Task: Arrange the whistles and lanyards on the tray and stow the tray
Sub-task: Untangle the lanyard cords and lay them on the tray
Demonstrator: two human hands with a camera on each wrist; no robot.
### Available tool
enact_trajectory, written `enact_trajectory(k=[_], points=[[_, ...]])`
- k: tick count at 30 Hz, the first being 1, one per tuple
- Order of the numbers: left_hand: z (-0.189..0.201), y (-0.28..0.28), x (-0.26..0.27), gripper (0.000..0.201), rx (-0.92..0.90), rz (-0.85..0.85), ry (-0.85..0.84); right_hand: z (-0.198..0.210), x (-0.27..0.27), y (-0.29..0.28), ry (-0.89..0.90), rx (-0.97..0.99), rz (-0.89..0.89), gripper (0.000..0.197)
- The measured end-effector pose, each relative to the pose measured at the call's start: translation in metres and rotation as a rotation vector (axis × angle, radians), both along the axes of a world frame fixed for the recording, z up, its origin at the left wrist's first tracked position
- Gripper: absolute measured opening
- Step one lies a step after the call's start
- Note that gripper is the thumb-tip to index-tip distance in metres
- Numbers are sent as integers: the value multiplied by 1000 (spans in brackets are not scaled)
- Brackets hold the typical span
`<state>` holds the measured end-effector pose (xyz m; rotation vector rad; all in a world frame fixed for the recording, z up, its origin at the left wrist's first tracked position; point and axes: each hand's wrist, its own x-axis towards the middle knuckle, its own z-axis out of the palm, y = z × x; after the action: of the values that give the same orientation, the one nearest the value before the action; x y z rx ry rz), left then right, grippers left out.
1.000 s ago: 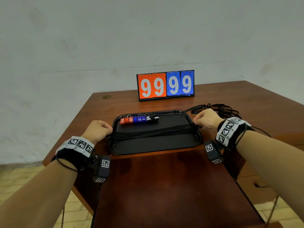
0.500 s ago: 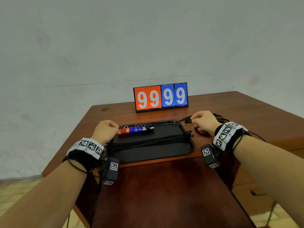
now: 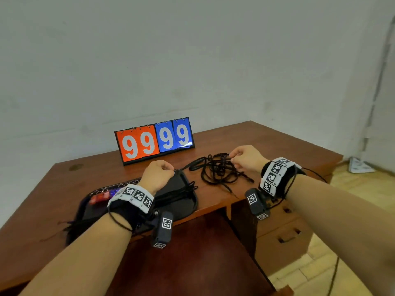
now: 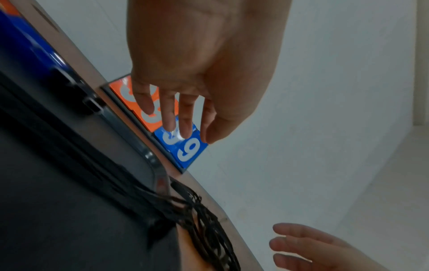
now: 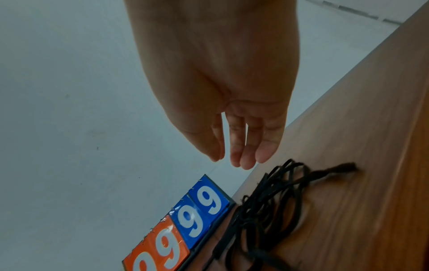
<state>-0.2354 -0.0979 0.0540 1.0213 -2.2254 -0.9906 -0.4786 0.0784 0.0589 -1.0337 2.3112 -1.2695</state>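
Note:
A black tray (image 3: 192, 208) lies on the desk with a row of red and blue whistles (image 3: 100, 197) along its back edge, partly hidden by my left wrist. A bundle of black lanyards (image 3: 177, 194) lies lengthwise across the tray. My left hand (image 3: 159, 175) hovers over the tray's back right corner; the left wrist view shows its fingers (image 4: 176, 117) loose and holding nothing. A tangled pile of loose lanyards (image 3: 218, 170) sits on the desk right of the tray. My right hand (image 3: 245, 158) hangs just above that pile, its fingers (image 5: 241, 146) relaxed and empty.
An orange and blue flip scoreboard (image 3: 155, 141) reading 9999 stands behind the tray. The desk has drawers (image 3: 284, 238) at the right front. A lower dark wooden surface (image 3: 192, 263) juts out in front of the desk. A grey wall rises close behind.
Both hands have let go of the lanyard bundle laid on the tray. My left hand crossed to the tray's back right corner. My right hand went to the loose pile.

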Motion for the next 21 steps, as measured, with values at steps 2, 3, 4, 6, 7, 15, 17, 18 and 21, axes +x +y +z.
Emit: enact_trajectory(k=[2, 3, 4, 6, 7, 15, 17, 18, 21], points=[[-4, 8, -20, 9, -5, -35, -9, -1, -11, 9, 10, 24, 2, 14], [-6, 12, -30, 9, -10, -46, -16, -2, -15, 13, 19, 35, 3, 14], [-8, 16, -38, 10, -15, -54, -18, -3, -19, 16, 20, 40, 9, 14], [-12, 21, -54, 11, -25, -75, -41, -5, -24, 20, -6, 37, 25, 14], [-13, 24, -60, 12, -32, -85, -64, -6, -26, 21, -11, 37, 32, 14], [-26, 37, -93, 12, -84, -141, -190, -24, -25, 11, 115, 307, 293, 13], [-28, 40, -96, 10, -89, -153, -202, -30, -21, 6, 148, 342, 331, 12], [-29, 40, -97, 10, -96, -159, -210, -32, -18, 3, 166, 348, 333, 12], [-30, 42, -99, 10, -115, -154, -222, -37, -11, -7, 217, 405, 339, 21]])
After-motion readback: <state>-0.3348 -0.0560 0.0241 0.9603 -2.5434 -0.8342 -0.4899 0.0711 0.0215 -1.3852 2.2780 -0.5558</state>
